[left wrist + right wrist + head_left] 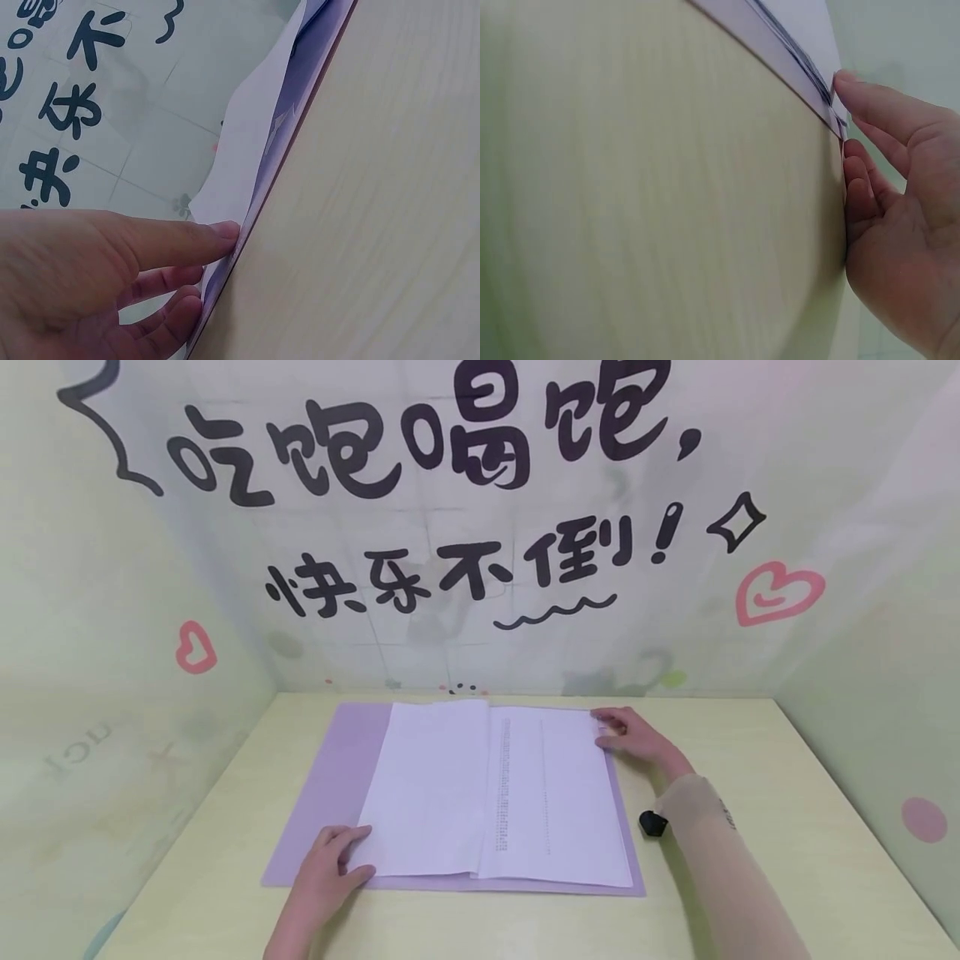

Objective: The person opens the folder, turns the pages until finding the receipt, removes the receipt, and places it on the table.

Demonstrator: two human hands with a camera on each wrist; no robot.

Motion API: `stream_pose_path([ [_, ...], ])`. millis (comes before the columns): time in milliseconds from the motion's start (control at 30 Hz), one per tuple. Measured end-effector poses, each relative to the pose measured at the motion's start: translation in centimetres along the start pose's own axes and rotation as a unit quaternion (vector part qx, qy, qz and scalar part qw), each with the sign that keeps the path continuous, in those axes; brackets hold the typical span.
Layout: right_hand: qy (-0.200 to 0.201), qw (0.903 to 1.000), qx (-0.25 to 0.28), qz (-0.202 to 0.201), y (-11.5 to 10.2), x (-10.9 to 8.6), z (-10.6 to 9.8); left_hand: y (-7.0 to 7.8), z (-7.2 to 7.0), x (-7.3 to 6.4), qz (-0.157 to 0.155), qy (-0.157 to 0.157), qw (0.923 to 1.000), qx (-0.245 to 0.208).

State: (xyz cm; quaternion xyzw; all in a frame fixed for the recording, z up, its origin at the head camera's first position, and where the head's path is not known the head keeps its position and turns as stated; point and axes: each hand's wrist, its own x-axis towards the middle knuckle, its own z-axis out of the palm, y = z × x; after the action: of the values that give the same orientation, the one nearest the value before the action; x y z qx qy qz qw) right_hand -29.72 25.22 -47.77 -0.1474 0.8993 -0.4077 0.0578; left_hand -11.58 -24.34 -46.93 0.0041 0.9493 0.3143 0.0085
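Observation:
An open purple folder (pixel 322 793) lies on the table with white sheets in it. The left page (pixel 427 785) is blank and the right page (pixel 577 793) carries columns of small print. My left hand (pixel 322 868) rests at the lower left corner of the blank page, thumb and index finger spread on it. In the left wrist view, the thumb (pixel 221 232) touches the sheet's edge. At the upper right corner my right hand (pixel 637 739) holds the printed page's edge between thumb and fingers. The right wrist view shows the thumb (pixel 855 86) against the stacked sheets.
A small black object (pixel 653 823) sits on the pale wooden table (pixel 757 777), right of the folder beside the right sleeve (pixel 720 860). Behind the table hangs a white backdrop (pixel 480 643) with black lettering and pink hearts.

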Motion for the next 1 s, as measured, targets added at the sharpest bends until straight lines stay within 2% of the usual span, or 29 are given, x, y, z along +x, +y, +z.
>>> stream_pose_path([
  [267,-0.005,0.9998,-0.017,0.000,-0.19,0.21,0.06,0.28,-0.26,-0.01,0.000,0.000,1.0000,0.004],
  [433,0.005,0.9991,-0.031,-0.028,-0.23,-0.07,0.00,0.52,-0.26,-0.10,-0.001,-0.002,1.0000,0.001],
  [667,0.004,0.9994,-0.034,0.002,0.00,0.12,0.05,0.68,-0.07,-0.13,-0.011,-0.007,0.9999,0.001],
  [1000,0.012,0.9993,-0.033,0.012,-0.04,0.29,0.45,0.66,-0.13,-0.14,-0.009,-0.007,0.9999,-0.003],
])
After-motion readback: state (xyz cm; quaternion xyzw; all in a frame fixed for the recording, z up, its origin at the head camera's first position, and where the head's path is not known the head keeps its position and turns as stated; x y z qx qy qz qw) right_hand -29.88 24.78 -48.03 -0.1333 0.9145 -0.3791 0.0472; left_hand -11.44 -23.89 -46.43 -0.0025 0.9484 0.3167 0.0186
